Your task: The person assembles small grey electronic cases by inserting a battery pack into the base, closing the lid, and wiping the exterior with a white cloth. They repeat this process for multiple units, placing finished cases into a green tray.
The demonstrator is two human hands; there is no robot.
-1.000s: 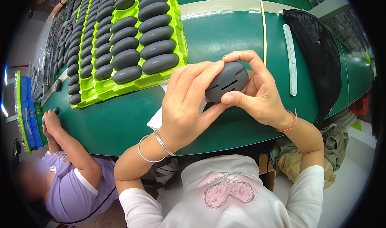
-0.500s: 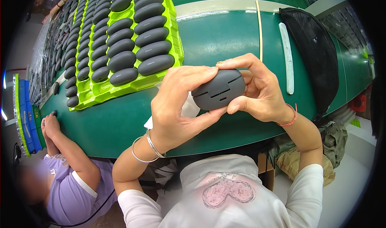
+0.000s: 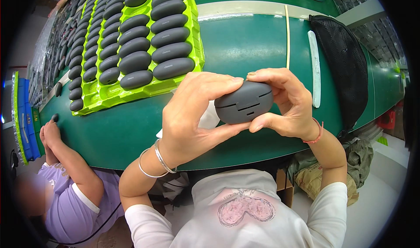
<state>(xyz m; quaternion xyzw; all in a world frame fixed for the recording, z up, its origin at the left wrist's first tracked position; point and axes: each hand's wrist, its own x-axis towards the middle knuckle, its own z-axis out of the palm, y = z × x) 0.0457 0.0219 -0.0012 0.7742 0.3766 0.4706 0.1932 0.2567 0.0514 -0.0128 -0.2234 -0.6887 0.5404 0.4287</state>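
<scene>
A dark grey, rounded earbud charging case [image 3: 243, 103] is held up over the green table, its hinge side and a small slot facing me. My left hand [image 3: 192, 110] grips its left end, thumb below and fingers on top. On the other end, my right hand [image 3: 286, 100] pinches it between thumb below and fingers above. Its lid looks closed. Behind my left hand lies something white [image 3: 210, 117], mostly hidden, perhaps a cloth. To the left, a lime-green tray [image 3: 164, 87] holds rows of similar dark cases [image 3: 173, 68].
A black mesh pouch [image 3: 343, 64], a pale flat strip [image 3: 314, 69] and a thin wooden stick [image 3: 287, 36] lie right on the green table [image 3: 245, 42]. At the left, a co-worker's hands [image 3: 50, 134] hold a small dark piece. Blue and green trays [image 3: 26, 121] stand beyond them.
The case has tilted in my hands, turning its hinge side more squarely toward me, and sits slightly lower and to the right. Both hands keep their hold. The whole view has shifted a little.
</scene>
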